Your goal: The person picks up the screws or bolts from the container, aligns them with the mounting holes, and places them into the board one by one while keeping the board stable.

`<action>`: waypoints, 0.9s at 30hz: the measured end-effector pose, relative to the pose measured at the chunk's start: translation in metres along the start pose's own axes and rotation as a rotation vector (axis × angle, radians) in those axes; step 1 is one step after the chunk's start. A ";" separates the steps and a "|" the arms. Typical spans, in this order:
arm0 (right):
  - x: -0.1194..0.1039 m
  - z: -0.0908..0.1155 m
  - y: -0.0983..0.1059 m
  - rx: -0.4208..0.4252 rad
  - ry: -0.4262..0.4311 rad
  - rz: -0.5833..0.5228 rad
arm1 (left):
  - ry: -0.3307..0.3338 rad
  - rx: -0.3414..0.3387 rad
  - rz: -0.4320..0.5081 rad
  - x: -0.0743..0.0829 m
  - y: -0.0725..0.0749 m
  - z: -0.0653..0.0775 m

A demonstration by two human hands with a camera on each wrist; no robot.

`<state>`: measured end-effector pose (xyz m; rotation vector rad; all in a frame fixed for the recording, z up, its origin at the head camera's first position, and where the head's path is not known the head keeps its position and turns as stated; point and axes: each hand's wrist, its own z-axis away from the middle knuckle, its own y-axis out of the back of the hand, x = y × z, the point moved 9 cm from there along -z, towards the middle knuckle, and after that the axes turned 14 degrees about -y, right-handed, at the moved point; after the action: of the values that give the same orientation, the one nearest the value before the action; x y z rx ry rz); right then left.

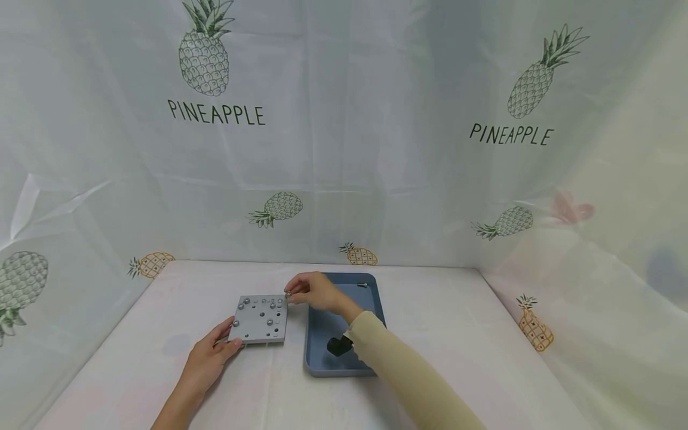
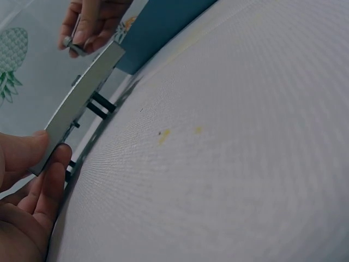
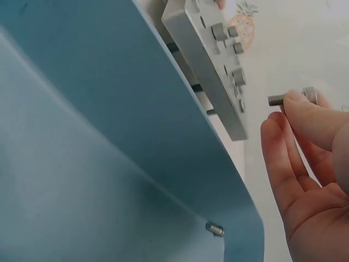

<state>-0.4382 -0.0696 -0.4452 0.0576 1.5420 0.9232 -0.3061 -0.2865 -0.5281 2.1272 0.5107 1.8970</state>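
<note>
Blue tray (image 1: pixel 321 334) lies just right of grey drilled plate (image 1: pixel 255 325). Left hand (image 1: pixel 208 358) pinches plate's left edge, thumb opposite fingers; right hand (image 1: pixel 318 291) pinches threaded bolt (image 3: pixel 276 100) near plate's far right corner. Another bolt (image 1: pixel 362 285): in tray.

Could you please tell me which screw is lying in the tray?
The screw at the far right of the tray; the right hand pinches another screw, the rest in view sit in the plate.
</note>
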 end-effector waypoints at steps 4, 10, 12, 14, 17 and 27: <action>-0.002 -0.001 -0.006 -0.013 0.009 0.009 | 0.000 0.000 0.006 0.000 0.001 0.000; -0.003 -0.001 -0.015 -0.043 0.007 0.000 | 0.000 -0.003 -0.004 0.001 0.000 0.001; -0.003 -0.001 -0.017 -0.048 0.004 0.006 | -0.001 -0.002 0.000 0.002 0.000 0.001; -0.002 -0.002 -0.020 -0.052 0.003 0.015 | -0.004 -0.001 0.004 0.002 0.000 0.001; -0.003 -0.003 -0.024 -0.060 0.009 0.019 | -0.001 0.001 0.001 0.001 0.000 0.001; -0.004 -0.004 -0.031 -0.070 0.013 0.022 | -0.014 0.000 -0.005 -0.002 0.001 0.000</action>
<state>-0.4264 -0.0952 -0.4603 0.0186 1.5225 0.9963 -0.3062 -0.2879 -0.5296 2.1365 0.5123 1.8778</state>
